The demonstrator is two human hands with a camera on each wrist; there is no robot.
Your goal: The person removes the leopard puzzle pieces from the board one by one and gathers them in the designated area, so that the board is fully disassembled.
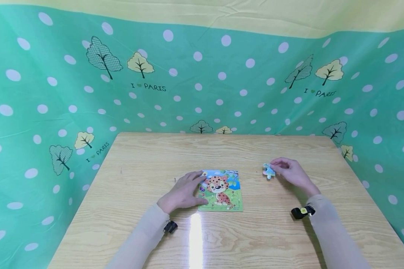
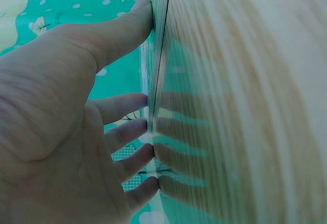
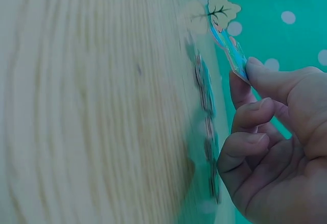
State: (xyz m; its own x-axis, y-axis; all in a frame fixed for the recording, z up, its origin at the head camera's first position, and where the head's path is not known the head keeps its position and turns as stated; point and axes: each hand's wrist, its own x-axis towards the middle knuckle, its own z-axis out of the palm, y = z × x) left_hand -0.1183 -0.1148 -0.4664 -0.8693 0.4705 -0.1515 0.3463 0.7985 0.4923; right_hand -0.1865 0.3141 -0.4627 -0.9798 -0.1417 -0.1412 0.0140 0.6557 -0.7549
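Note:
My right hand (image 1: pixel 291 172) pinches a blue jigsaw piece (image 3: pixel 232 50) between thumb and index finger, its other fingers curled. The piece is tilted and held above the tabletop in the right wrist view. Below it, flat puzzle pieces (image 3: pixel 205 86) lie edge-on on the table; their pictures are hidden from that side. My left hand (image 1: pixel 184 191) rests at the left side of a square jigsaw puzzle (image 1: pixel 222 192) with a spotted leopard cub on it. Its thumb (image 2: pixel 125 32) lies on the board, and the spread fingers reach the board's edge and the table.
The wooden table (image 1: pixel 148 157) reaches back to a green polka-dot cloth (image 1: pixel 222 93) that hangs behind and at both sides. A bright light reflection (image 1: pixel 195 239) lies on the wood in front of the puzzle. A black wrist camera (image 1: pixel 301 212) hangs at the right sleeve.

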